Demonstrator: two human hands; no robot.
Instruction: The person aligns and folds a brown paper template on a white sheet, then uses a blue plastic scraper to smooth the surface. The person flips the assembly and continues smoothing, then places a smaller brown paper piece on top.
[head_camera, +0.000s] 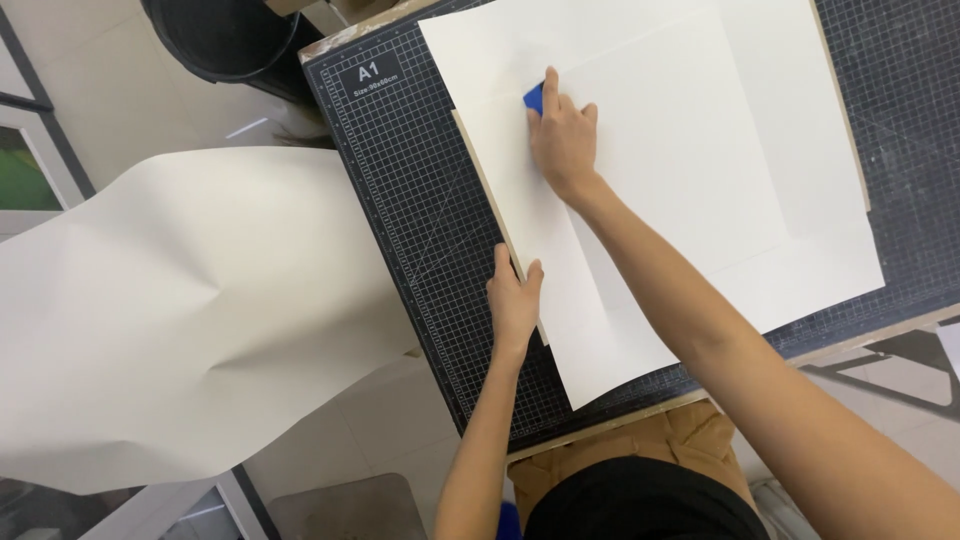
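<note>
The right hand (563, 135) presses a small blue plastic scraper (534, 97) flat against the large white paper sheet (690, 150), its grip closed over the tool, which peeks out at the hand's far-left edge. The sheet covers a thin pale board (488, 185) on the dark gridded cutting mat (400, 200) of the worktop. The board's long left edge runs from beside the scraper back toward the person, where the left hand (514, 300) rests, fingers laid flat along that edge, gripping nothing. The right hand is the farther one; the left lies nearer the body.
</note>
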